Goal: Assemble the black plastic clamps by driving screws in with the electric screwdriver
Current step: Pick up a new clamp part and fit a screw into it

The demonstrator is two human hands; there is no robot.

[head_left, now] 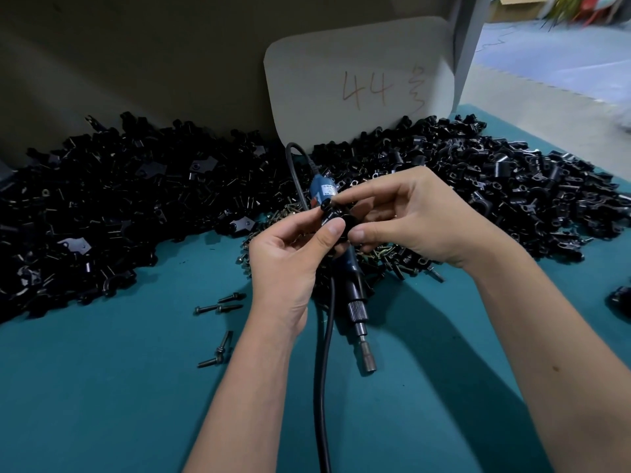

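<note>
Both hands, left hand [290, 257] & right hand [409, 220], fingers pinching black plastic clamp [336, 218] above screwdriver [351, 281]; smooth teal surface [102, 387] open below it.

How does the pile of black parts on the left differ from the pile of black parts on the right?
The left pile holds flat plates among its parts; the right pile shows mostly curved, saddle-shaped clamp pieces. The left pile lies beside the grey wall, while the right pile lies in front of the cardboard sign marked 44. Both are loose black plastic on the teal table.
</note>
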